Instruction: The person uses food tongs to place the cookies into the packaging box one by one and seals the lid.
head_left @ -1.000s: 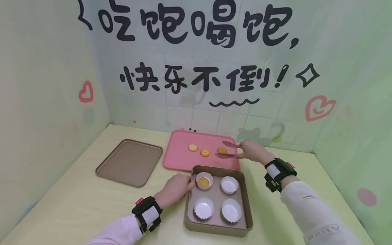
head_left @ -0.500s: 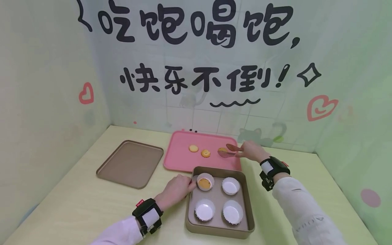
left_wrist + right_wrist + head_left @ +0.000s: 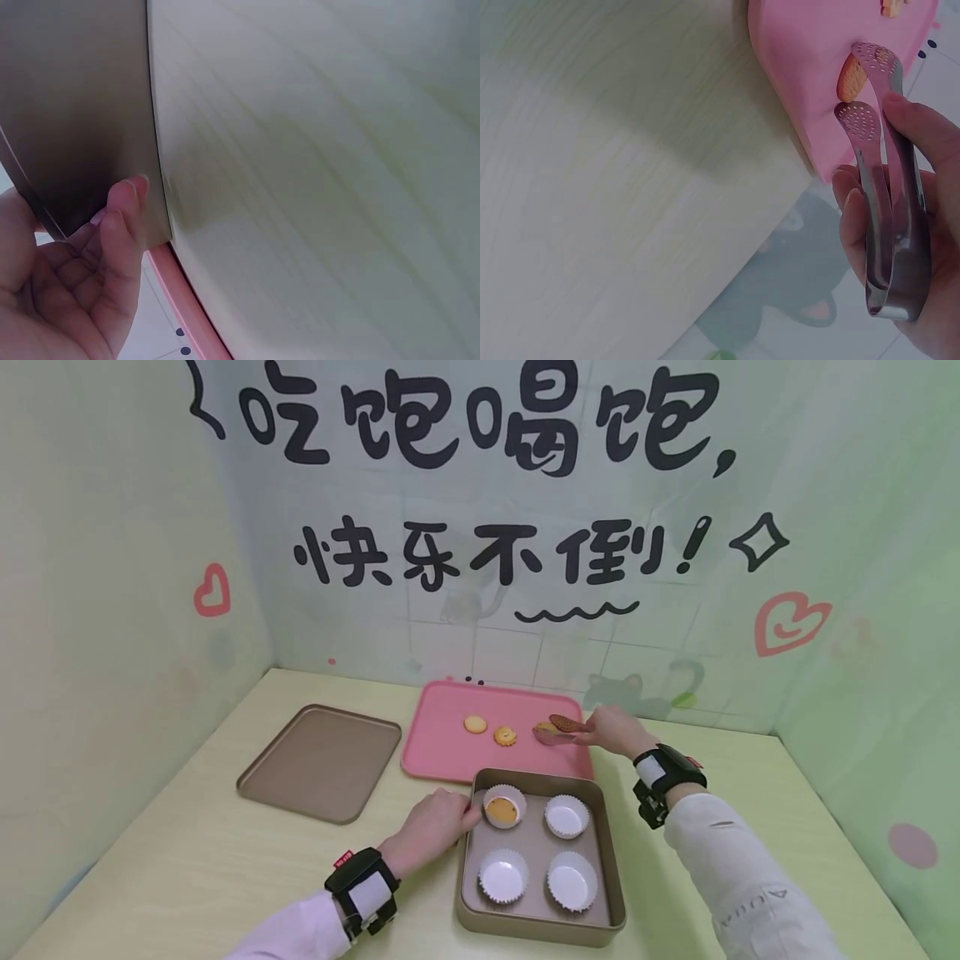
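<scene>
My left hand (image 3: pixel 431 831) grips the left wall of a deep square baking pan (image 3: pixel 542 928) near its back corner; in the left wrist view the fingers (image 3: pixel 124 229) curl against the metal side. Several white fluted baking cups (image 3: pixel 566 817) stand in the pan, and the back-left one holds an orange-brown cookie (image 3: pixel 502 811). My right hand (image 3: pixel 617 731) holds metal tongs (image 3: pixel 901 225) with perforated ends over the pink tray (image 3: pixel 442 760). Those ends lie on either side of a round cookie (image 3: pixel 850 79) at the tray's right side, close to it.
Two more cookies lie on the pink tray, a plain round cookie (image 3: pixel 475 724) and a scalloped cookie (image 3: pixel 505 737). A shallow brown baking sheet (image 3: pixel 318 764) sits to the left on the table (image 3: pixel 187 860). Behind stands a wall covering (image 3: pixel 480 643) with lettering.
The tongs' ends, wide apart around the cookie a second ago, have drawn closer together at it. My right wrist has shifted slightly left. The left hand keeps its grip on the pan.
</scene>
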The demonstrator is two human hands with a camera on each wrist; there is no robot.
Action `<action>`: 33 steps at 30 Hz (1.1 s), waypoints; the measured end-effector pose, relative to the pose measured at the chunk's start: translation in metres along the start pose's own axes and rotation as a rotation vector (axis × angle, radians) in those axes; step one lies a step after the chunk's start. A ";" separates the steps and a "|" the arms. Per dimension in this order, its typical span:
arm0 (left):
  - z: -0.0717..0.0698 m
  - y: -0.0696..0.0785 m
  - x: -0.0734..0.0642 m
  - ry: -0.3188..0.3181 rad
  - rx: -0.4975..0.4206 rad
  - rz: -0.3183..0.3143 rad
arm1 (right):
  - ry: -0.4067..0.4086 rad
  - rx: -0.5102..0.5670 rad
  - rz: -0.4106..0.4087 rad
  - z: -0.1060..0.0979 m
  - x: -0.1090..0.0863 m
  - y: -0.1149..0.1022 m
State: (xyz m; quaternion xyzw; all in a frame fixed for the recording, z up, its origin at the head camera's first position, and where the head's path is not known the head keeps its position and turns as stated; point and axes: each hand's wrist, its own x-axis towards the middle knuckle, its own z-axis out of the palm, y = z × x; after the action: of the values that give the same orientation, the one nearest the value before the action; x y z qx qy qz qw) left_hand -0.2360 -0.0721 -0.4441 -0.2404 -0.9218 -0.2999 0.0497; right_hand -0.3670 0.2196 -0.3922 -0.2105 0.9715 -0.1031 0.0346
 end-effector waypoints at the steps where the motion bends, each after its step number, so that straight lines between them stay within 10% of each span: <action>1: 0.000 0.000 0.000 -0.001 -0.003 -0.001 | -0.002 0.000 0.001 0.000 0.000 0.000; 22: 0.000 0.001 0.000 -0.012 0.002 0.003 | 0.007 0.014 -0.014 -0.005 -0.007 -0.001; 33: 0.000 0.000 0.000 -0.007 0.004 -0.004 | 0.123 -0.003 -0.156 -0.021 -0.027 -0.007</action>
State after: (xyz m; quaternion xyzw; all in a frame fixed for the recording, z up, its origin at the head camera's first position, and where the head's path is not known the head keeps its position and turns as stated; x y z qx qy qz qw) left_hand -0.2359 -0.0728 -0.4441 -0.2395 -0.9231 -0.2973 0.0465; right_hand -0.3424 0.2286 -0.3699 -0.2791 0.9526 -0.1166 -0.0336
